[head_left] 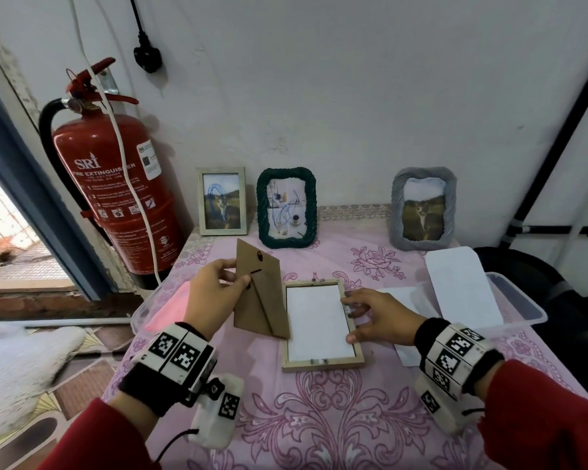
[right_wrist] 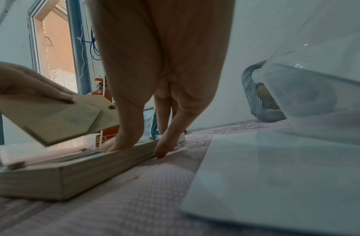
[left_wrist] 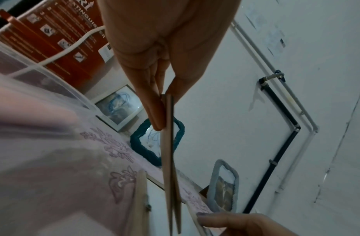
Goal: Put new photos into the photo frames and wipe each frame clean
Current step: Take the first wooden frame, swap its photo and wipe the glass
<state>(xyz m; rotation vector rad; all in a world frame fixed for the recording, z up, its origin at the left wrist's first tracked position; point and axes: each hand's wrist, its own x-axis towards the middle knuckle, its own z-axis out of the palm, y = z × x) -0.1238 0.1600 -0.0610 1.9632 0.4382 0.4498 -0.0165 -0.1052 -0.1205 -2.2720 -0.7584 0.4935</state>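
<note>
A light wooden photo frame lies face down on the pink tablecloth, with a white sheet showing in its opening. My right hand rests on the frame's right edge, thumb on the rim and fingers down its outer side. My left hand pinches the brown cardboard backing board with its stand leg and holds it tilted above the frame's left side; the left wrist view shows the board edge-on between thumb and fingers.
Three framed photos stand against the wall: a pale wooden one, a green rope one and a grey one. A clear plastic box with white sheets sits at right. A red fire extinguisher stands at left.
</note>
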